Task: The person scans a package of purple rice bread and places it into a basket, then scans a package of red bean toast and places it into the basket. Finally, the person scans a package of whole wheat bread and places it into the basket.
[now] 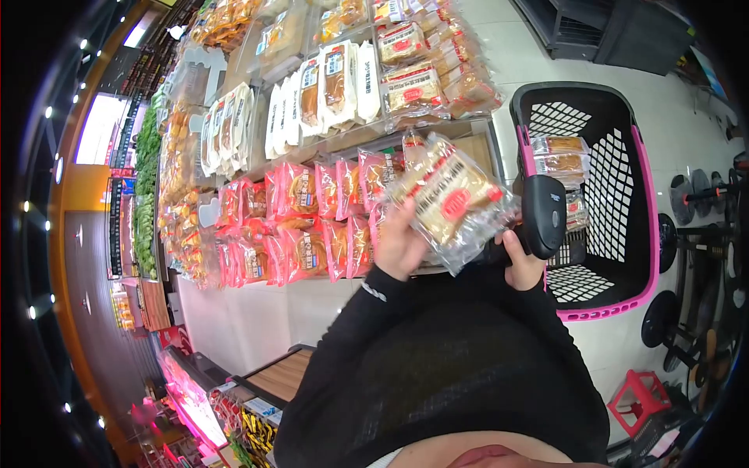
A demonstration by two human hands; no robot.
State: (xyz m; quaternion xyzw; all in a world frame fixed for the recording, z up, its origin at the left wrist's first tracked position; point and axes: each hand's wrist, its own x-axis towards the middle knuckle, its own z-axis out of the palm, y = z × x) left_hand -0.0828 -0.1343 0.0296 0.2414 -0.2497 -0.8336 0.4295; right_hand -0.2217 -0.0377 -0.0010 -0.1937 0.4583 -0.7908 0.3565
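Note:
My left hand (400,243) grips the left end of a clear bag of sliced bread (452,199) with a red label. The bag is tilted in front of me, over the edge of the display. My right hand (523,261) is closed at the black basket handle (544,218), its thumb raised just below the bag's right end; most of its fingers are hidden. The black shopping basket (649,203) with pink trim stands on my right. Inside it lie several packaged breads (560,156) along the left side.
Left of the bag are rows of pink bread packets (300,187). White-wrapped loaves (337,82) and more bagged bread (413,86) sit farther back. A red stool (638,402) and a rack of dark round weights (663,320) are at the right.

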